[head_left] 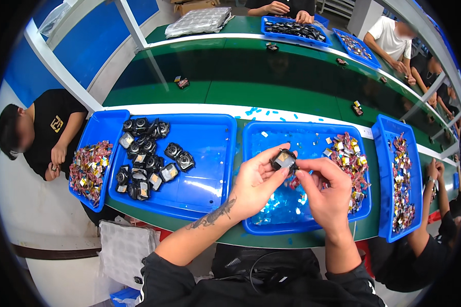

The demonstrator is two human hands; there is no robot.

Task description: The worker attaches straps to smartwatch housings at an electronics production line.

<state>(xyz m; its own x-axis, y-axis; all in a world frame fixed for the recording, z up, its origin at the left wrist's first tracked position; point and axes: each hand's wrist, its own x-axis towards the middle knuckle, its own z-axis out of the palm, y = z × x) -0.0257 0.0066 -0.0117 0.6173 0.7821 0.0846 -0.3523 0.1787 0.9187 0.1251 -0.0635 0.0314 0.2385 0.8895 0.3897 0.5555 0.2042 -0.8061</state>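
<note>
Case [283, 160] in black, with a pale face up, is held over the right tray [247, 148]. Both hands grasp it: the left hand [253, 185] cradles it, the right hand [329, 197] pinches its right edge. Work looks partway along: similar cases [149, 163] fill part of the left tray [205, 169], plenty of small parts [356, 166] remain, and which cases are finished I cannot tell.
</note>
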